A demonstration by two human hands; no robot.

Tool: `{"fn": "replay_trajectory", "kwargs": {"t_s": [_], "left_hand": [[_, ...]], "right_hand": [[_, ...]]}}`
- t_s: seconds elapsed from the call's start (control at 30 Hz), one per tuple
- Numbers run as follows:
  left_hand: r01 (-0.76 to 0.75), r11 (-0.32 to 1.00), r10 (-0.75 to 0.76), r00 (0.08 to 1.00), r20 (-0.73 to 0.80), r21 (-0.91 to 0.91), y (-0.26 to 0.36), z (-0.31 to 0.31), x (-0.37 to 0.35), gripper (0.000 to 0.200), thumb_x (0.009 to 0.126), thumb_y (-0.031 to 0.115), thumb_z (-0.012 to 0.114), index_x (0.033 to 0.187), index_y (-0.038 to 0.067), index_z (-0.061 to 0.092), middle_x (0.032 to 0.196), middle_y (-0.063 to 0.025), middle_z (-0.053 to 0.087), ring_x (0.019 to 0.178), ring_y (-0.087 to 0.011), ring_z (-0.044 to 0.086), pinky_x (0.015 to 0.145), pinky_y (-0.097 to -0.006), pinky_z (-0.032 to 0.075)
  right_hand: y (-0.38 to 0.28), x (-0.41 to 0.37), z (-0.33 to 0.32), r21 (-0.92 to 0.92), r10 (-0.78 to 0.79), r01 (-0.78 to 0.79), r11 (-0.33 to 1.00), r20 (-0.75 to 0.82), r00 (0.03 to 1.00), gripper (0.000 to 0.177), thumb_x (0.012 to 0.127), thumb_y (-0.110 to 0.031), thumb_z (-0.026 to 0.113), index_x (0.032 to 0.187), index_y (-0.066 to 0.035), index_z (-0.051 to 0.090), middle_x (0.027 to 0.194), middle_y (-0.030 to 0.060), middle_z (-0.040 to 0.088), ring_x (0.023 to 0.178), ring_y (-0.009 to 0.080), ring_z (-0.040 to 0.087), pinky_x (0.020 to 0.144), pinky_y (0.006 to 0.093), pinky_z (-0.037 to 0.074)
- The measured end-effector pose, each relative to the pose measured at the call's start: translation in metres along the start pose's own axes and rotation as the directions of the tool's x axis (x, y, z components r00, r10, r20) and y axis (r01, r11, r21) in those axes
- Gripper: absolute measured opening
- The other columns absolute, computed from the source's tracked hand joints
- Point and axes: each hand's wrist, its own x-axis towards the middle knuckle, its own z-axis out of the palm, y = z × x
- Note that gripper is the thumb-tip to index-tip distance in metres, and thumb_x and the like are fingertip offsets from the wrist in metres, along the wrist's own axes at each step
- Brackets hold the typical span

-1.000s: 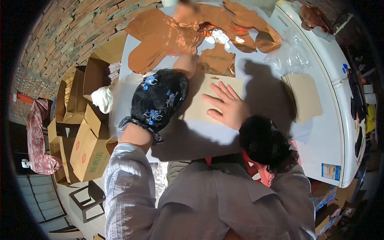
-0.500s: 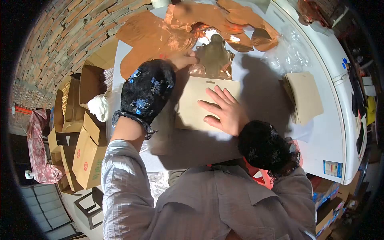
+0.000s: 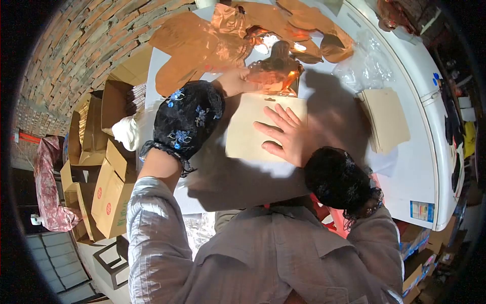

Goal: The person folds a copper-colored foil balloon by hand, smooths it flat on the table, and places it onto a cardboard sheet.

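Observation:
A cream card (image 3: 243,126) with a hang slot at its top edge lies on the white table before me. My right hand (image 3: 284,133) rests flat on its right part, fingers spread. Just beyond the card is a shiny copper-coloured foil piece (image 3: 276,71) with a scalloped edge, bright with reflections. At its left edge my left hand (image 3: 237,82) is closed, the fingers pinching the foil; the fingertips are partly hidden. More flat copper foil pieces (image 3: 185,48) spread over the far side of the table. Both forearms wear black lace sleeve covers.
A stack of cream cards (image 3: 387,121) lies to the right, with crumpled clear plastic (image 3: 367,68) behind it. Past the table's right side runs a white appliance (image 3: 430,142). Open cardboard boxes (image 3: 109,190) stand at the left by a brick wall (image 3: 86,55).
The foil piece at my left hand has tilted, its surface turning from dull gold to bright copper. My left hand has shifted slightly right. My right hand stays flat on the card.

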Motion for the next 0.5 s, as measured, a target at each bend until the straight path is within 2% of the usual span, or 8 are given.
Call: {"fn": "replay_trajectory", "kwargs": {"t_s": [0.07,0.1,0.2,0.3,0.4,0.5], "left_hand": [[0.166,0.986,-0.165,0.986,0.034,-0.013,-0.013,-0.006,0.008,0.031,0.091,0.017,0.072,0.116,-0.001,0.065,0.105,-0.0017,0.069,0.097,-0.0081,0.06,0.08,-0.024,0.049],[0.213,0.974,-0.216,0.976,0.025,0.075,0.008,-0.003,0.004,0.035,0.093,0.017,0.069,0.123,0.001,0.064,0.104,-0.0017,0.069,0.094,-0.0065,0.06,0.074,-0.0233,0.048],[0.295,0.922,-0.312,0.95,0.029,0.25,0.005,-0.009,0.01,0.037,0.094,0.017,0.067,0.128,0.004,0.062,0.108,-0.0023,0.071,0.098,-0.0054,0.06,0.078,-0.025,0.048],[0.089,0.995,-0.087,0.995,-0.05,0.047,0.009,0.0,0.002,0.031,0.094,0.014,0.068,0.124,0.004,0.066,0.109,0.0,0.071,0.097,-0.0073,0.062,0.09,-0.0259,0.048],[0.004,0.998,0.002,0.996,-0.086,0.064,0.014,0.003,0.0,0.031,0.094,0.013,0.068,0.124,0.005,0.066,0.112,-0.0001,0.07,0.099,-0.0085,0.062,0.093,-0.0272,0.048],[0.02,0.996,-0.014,0.998,-0.068,0.092,0.009,-0.001,0.003,0.039,0.093,0.016,0.067,0.13,0.006,0.062,0.112,-0.0016,0.07,0.1,-0.0085,0.06,0.091,-0.0266,0.046]], "right_hand": [[0.0,-0.001,0.0,0.0,-0.013,0.013,1.0,-0.004,1.0,0.053,0.086,-0.039,0.068,0.135,-0.021,0.058,0.145,0.0175,0.047,0.136,0.0417,0.04,0.113,0.0532,0.031],[0.0,-0.001,-0.001,0.001,-0.023,0.023,1.0,-0.008,1.0,0.053,0.086,-0.039,0.068,0.135,-0.021,0.059,0.144,0.0175,0.048,0.135,0.0418,0.041,0.113,0.0531,0.031],[0.0,-0.001,-0.008,-0.001,-0.023,0.023,1.0,0.052,0.998,0.053,0.089,-0.037,0.066,0.138,-0.022,0.055,0.149,0.0162,0.043,0.139,0.0407,0.036,0.115,0.0508,0.029],[0.0,-0.002,-0.008,-0.006,-0.025,0.025,1.0,0.069,0.997,0.054,0.09,-0.037,0.065,0.14,-0.022,0.054,0.151,0.0154,0.04,0.141,0.0395,0.034,0.117,0.0492,0.027],[-0.001,-0.004,-0.006,0.007,-0.022,0.021,1.0,0.059,0.998,0.054,0.09,-0.037,0.065,0.14,-0.021,0.053,0.151,0.0155,0.04,0.142,0.0386,0.033,0.117,0.0494,0.027],[-0.001,-0.008,-0.004,0.019,-0.017,0.016,1.0,0.056,0.998,0.054,0.09,-0.037,0.064,0.14,-0.021,0.053,0.151,0.0155,0.04,0.142,0.0386,0.033,0.117,0.0502,0.026]]}}
